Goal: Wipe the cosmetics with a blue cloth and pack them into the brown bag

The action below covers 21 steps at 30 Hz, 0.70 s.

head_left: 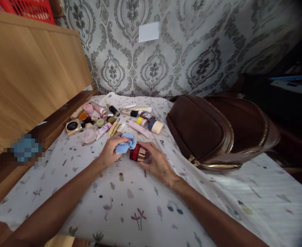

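Note:
My left hand [110, 150] is closed on a crumpled light-blue cloth [124, 145], which is bunched against the near side of a red bottle. That red glass perfume bottle [134, 154], with a shiny rose-gold cap, lies tilted in my right hand [157, 163], whose fingers wrap round the cap end. Just beyond both hands, several cosmetics lie spread on the patterned white sheet [140, 202]. Among them are a pale pink tube [140, 129], a white-and-purple tube [104, 130], a round pink compact [88, 136] and a cream bottle with a dark blue cap [156, 126].
A dark brown leather backpack [194, 130] with gold zips lies on the right. To the left stands a wooden cabinet [35, 61] with a red plastic basket [35, 12] on top. Patterned wallpaper [151, 68] covers the wall behind, with a white card [149, 32] on it.

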{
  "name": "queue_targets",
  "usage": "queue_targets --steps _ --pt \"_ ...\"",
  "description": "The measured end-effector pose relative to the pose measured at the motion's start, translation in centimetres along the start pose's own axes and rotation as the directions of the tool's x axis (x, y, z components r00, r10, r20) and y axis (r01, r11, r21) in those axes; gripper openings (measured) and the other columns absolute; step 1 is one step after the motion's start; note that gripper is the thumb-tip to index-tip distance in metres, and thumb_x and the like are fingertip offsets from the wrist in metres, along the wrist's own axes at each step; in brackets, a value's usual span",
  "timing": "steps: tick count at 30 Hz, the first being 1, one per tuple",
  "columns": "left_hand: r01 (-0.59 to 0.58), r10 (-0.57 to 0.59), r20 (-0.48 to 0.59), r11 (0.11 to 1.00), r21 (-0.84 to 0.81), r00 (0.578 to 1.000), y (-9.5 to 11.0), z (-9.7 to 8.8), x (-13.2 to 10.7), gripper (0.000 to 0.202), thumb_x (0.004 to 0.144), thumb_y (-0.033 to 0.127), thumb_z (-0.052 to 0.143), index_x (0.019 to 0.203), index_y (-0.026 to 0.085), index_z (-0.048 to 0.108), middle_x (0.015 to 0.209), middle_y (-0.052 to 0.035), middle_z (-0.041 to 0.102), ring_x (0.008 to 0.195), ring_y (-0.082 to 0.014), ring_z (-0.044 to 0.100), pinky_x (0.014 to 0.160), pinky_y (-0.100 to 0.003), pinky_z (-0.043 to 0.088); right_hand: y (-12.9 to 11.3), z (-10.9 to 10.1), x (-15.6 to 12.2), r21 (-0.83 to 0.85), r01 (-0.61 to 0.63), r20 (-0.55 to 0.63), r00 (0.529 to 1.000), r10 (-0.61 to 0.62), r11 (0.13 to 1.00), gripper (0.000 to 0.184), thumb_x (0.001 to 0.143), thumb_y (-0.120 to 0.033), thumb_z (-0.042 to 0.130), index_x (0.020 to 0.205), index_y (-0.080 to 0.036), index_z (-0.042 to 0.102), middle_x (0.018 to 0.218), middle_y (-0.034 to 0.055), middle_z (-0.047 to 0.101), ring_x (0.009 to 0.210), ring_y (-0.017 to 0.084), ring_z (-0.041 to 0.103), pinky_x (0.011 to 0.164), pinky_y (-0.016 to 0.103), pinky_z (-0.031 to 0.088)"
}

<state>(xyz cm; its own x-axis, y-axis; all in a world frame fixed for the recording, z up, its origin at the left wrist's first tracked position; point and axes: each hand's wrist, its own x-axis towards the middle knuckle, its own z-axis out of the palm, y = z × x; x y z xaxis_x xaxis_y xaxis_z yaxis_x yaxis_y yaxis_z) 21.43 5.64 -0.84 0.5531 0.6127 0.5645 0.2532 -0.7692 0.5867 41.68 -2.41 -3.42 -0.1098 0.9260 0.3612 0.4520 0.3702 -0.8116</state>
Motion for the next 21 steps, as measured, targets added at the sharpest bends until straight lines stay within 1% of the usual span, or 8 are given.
queue_targets --steps 2,4,6,9,11,15,19,21 --pt "0.041 -0.042 -0.051 0.999 -0.025 0.998 -0.3 0.0 0.1 0.018 0.082 0.013 0.058 0.090 0.019 0.073 0.090 -0.0059 0.066 0.085 -0.0205 0.061 0.079 -0.032 0.050 0.2 -0.1 0.0 0.031 -0.003 0.022 1.000 0.003 1.000 0.062 0.077 -0.018 0.073 0.136 -0.029 0.056 0.119 0.0073 0.059 0.103 0.024 0.064 0.084 0.038 0.059" --pt "0.064 -0.068 -0.059 0.996 -0.066 0.996 -0.5 0.1 0.1 0.016 0.083 0.015 0.059 0.091 0.018 0.073 0.092 -0.0061 0.069 0.087 -0.0207 0.062 0.082 -0.032 0.050 0.3 -0.2 0.0 0.091 -0.003 0.036 0.999 0.000 0.996 0.059 0.079 -0.027 0.077 0.135 -0.030 0.058 0.120 0.0075 0.059 0.108 0.025 0.064 0.090 0.040 0.057" --pt "0.086 -0.088 -0.025 0.992 -0.090 0.996 -0.5 0.3 0.0 0.018 0.085 0.019 0.058 0.094 0.018 0.074 0.092 -0.0060 0.069 0.087 -0.0201 0.062 0.083 -0.031 0.049 0.4 -0.2 0.0 0.169 0.004 0.041 0.999 -0.011 0.986 0.052 0.082 -0.034 0.077 0.131 -0.029 0.061 0.118 0.0071 0.059 0.110 0.024 0.063 0.096 0.042 0.055" --pt "0.131 -0.127 0.040 0.984 -0.118 0.991 -0.6 0.4 0.0 0.021 0.086 0.023 0.056 0.094 0.017 0.075 0.092 -0.0059 0.069 0.089 -0.0206 0.062 0.085 -0.031 0.049 0.5 -0.2 0.0 0.260 0.032 0.033 0.999 -0.042 0.965 0.044 0.084 -0.037 0.075 0.126 -0.030 0.064 0.120 0.0070 0.060 0.112 0.024 0.063 0.099 0.043 0.053" --pt "0.162 -0.151 0.078 0.975 -0.151 0.985 -0.8 0.5 0.0 0.023 0.086 0.026 0.055 0.092 0.017 0.075 0.092 -0.0062 0.070 0.091 -0.0216 0.063 0.086 -0.032 0.049 0.7 -0.1 0.1 0.282 0.032 0.036 0.998 -0.043 0.959 0.050 0.081 -0.039 0.079 0.127 -0.031 0.063 0.124 0.0072 0.060 0.115 0.025 0.061 0.100 0.044 0.052" --pt "0.178 -0.159 0.110 0.964 -0.196 0.981 -1.2 0.5 0.1 0.024 0.087 0.026 0.054 0.092 0.017 0.076 0.095 -0.0073 0.072 0.094 -0.0223 0.064 0.089 -0.033 0.049 1.2 -0.2 0.1 0.325 -0.040 0.075 0.997 0.017 0.945 0.064 0.076 -0.045 0.082 0.133 -0.032 0.056 0.129 0.0081 0.060 0.114 0.026 0.063 0.099 0.047 0.053" --pt "0.192 -0.170 0.109 0.952 -0.237 0.979 -1.3 0.5 0.2 0.022 0.085 0.024 0.055 0.090 0.018 0.076 0.099 -0.0078 0.073 0.097 -0.0227 0.064 0.093 -0.035 0.048 1.5 -0.3 0.2 0.303 -0.036 0.072 0.997 0.014 0.952 0.056 0.073 -0.047 0.084 0.122 -0.031 0.063 0.130 0.0078 0.059 0.120 0.028 0.059 0.103 0.049 0.050" --pt "0.216 -0.195 0.103 0.939 -0.268 0.975 -1.3 0.4 0.3 0.019 0.082 0.022 0.058 0.087 0.018 0.075 0.096 -0.0068 0.072 0.094 -0.0219 0.064 0.092 -0.034 0.048 1.5 -0.2 0.2 0.296 -0.065 0.083 0.996 0.042 0.953 0.053 0.072 -0.048 0.084 0.118 -0.030 0.064 0.129 0.0078 0.060 0.118 0.027 0.060 0.101 0.048 0.052"
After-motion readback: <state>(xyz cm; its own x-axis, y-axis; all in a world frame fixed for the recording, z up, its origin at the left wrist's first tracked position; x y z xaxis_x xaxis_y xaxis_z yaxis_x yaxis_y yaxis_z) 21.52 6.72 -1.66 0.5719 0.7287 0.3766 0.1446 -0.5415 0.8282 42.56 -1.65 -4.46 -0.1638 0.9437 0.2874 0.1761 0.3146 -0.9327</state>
